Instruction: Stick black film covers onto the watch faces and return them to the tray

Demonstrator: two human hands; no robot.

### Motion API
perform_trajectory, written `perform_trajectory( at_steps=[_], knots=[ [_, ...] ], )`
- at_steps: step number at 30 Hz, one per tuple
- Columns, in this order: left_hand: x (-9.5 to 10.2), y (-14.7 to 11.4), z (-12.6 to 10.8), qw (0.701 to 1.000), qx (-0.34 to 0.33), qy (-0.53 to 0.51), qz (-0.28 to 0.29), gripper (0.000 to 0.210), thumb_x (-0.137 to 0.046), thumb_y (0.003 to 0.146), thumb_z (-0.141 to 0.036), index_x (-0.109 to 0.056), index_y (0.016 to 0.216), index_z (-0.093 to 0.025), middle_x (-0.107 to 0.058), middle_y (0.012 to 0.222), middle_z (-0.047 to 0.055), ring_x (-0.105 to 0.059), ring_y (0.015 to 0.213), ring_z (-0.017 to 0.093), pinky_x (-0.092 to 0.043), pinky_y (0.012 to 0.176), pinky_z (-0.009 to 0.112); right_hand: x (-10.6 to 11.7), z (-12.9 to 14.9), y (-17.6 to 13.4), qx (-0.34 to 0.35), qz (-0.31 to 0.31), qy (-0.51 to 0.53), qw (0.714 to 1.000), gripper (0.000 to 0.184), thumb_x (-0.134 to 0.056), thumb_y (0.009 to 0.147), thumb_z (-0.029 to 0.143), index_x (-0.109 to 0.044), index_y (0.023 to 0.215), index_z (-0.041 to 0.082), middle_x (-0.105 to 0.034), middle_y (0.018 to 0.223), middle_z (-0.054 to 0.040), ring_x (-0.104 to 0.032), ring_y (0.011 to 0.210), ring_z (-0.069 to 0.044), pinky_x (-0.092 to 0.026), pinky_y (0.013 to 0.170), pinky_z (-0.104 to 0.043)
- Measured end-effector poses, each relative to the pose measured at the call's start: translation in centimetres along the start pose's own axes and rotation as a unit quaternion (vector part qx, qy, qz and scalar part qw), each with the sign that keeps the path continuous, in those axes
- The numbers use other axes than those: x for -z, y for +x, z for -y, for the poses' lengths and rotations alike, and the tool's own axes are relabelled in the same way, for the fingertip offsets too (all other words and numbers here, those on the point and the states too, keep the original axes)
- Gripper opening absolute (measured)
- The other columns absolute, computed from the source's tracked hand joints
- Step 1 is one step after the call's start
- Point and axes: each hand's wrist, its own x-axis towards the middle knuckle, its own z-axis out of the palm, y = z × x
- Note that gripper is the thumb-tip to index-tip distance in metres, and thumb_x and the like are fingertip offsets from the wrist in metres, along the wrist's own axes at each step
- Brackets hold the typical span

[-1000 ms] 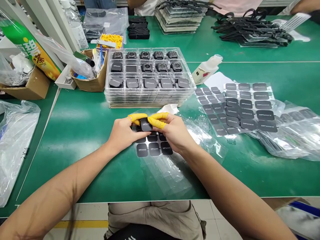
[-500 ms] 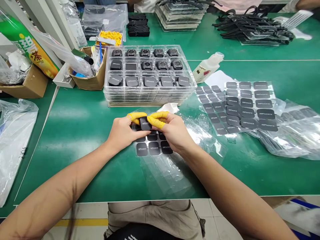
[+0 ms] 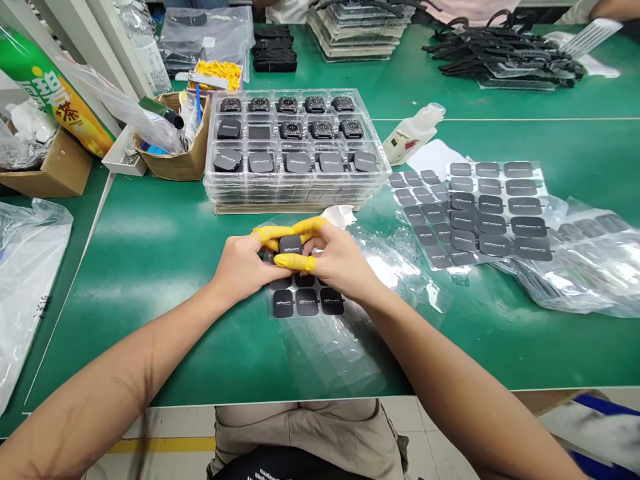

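Note:
A black smartwatch body [image 3: 291, 245] with a HiFuture-marked film on its face is held up between both hands, above the table. My left hand [image 3: 244, 261], with a yellow finger cot on its index finger, grips it from the left. My right hand [image 3: 336, 259] is closed on its right side; the thumb, in a yellow cot, lies along the near edge, and a cotted finger is at the far edge. Just below the hands lies a sheet of black HiFuture stickers [image 3: 307, 302], partly hidden by them, on clear plastic film [image 3: 330, 353].
Beyond the hands stands a stack of clear trays [image 3: 300, 190] with watch bodies in compartments. More sticker sheets [image 3: 493, 207] and a white bottle [image 3: 414, 135] are on the right. Cardboard boxes [image 3: 173, 163] stand left; black straps [image 3: 505, 57] are piled far right.
My right thumb has moved from the watch's upper right down to its near edge. The watch stays between both hands. The view has shifted slightly.

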Motion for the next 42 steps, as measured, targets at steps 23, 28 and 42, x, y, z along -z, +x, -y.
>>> perform_trajectory(
  at_steps=[23,28,42],
  knots=[
    [0.3,0.1,-0.1,0.996,0.073,0.028,0.038,0.046,-0.081,0.083,-0.040,-0.075,0.125,-0.023,-0.084,0.093,0.000,-0.074,0.079,0.018,-0.056,0.076,0.031,-0.3,10.3,16.3,0.193,-0.117,-0.184,0.957,0.026,-0.068,0.099,0.041,-0.074,0.102,0.016,-0.073,0.097,-0.0090,-0.068,0.086,-0.020,-0.062,0.073,-0.036],
    [0.3,0.1,0.0,0.996,0.062,0.041,0.041,0.044,-0.079,0.085,-0.039,-0.076,0.125,-0.021,-0.083,0.093,0.001,-0.073,0.079,0.018,-0.057,0.075,0.030,0.2,10.3,19.2,0.161,-0.181,-0.473,0.847,0.022,-0.076,0.092,0.034,-0.079,0.094,0.012,-0.073,0.101,-0.0165,-0.068,0.102,-0.032,-0.053,0.098,-0.052],
    [0.4,0.1,-0.3,0.997,0.047,0.039,0.052,0.035,-0.078,0.086,-0.040,-0.077,0.116,-0.022,-0.084,0.094,0.000,-0.073,0.076,0.017,-0.060,0.077,0.031,3.6,10.2,17.6,0.096,-0.034,-0.467,0.879,0.033,-0.089,0.076,0.048,-0.079,0.089,0.020,-0.064,0.067,-0.0015,-0.062,0.074,-0.022,-0.051,0.078,-0.041]
  ],
)
